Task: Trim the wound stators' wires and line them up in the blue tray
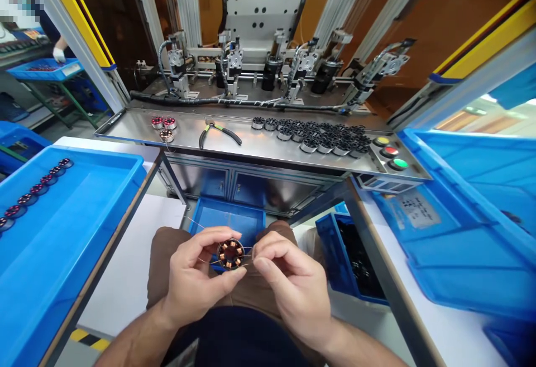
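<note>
Between the thumb and fingers of my left hand is a motor stator, a black ring with copper windings facing up. Thin loose wires stick out from both its sides. My right hand is closed in a pinch at the wire ends just right of the stator. Both hands are above my lap. Beyond them on the metal ledge lie green-and-black cutting pliers with handles spread. Three wound stators sit to the left of the pliers, and a cluster of black-topped stators to the right.
A blue tray with a row of stators stands at left. Winding machinery rises behind the ledge. Coloured push buttons are at its right end. Blue bins stand at right. Another person's gloved hand shows far left.
</note>
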`<action>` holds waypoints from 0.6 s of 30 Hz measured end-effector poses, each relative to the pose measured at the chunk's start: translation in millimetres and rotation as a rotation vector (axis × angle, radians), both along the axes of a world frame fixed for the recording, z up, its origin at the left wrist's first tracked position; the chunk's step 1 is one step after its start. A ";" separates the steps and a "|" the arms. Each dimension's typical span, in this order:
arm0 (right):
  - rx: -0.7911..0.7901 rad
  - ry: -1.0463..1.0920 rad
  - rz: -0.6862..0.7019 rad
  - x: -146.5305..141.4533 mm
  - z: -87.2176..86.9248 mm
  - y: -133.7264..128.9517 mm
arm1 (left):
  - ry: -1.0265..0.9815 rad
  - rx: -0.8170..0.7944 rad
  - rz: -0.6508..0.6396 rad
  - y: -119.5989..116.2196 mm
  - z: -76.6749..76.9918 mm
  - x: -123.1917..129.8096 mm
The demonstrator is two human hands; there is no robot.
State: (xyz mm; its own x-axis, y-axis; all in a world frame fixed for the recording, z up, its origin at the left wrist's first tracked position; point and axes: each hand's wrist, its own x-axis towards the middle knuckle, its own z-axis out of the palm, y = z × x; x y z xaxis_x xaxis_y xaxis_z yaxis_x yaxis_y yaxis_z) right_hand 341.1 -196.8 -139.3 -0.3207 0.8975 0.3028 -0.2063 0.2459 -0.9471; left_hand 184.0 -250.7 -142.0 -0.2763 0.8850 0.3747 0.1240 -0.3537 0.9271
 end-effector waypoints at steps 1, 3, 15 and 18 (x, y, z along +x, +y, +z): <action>-0.006 -0.004 0.002 0.0 0.0 -0.4 | 0.029 0.019 0.006 -0.4 -0.8 0.2; -0.013 -0.013 0.039 -0.1 0.2 -0.6 | 0.083 0.044 0.009 -1.0 -2.6 0.0; 0.195 -0.009 0.099 11.6 -3.1 0.0 | 0.002 0.043 -0.066 2.6 9.5 2.1; 0.382 -0.031 0.105 13.9 -4.3 6.7 | -0.111 -0.022 -0.163 3.5 15.9 1.9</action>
State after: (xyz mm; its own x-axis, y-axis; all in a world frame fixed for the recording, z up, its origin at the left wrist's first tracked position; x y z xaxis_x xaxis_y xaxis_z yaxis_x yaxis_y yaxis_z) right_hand 355.0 -190.1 -143.6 -0.4190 0.6840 0.5971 -0.2217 0.5607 -0.7978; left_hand 185.9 -247.2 -126.0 -0.1672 0.9291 0.3299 -0.0372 -0.3404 0.9396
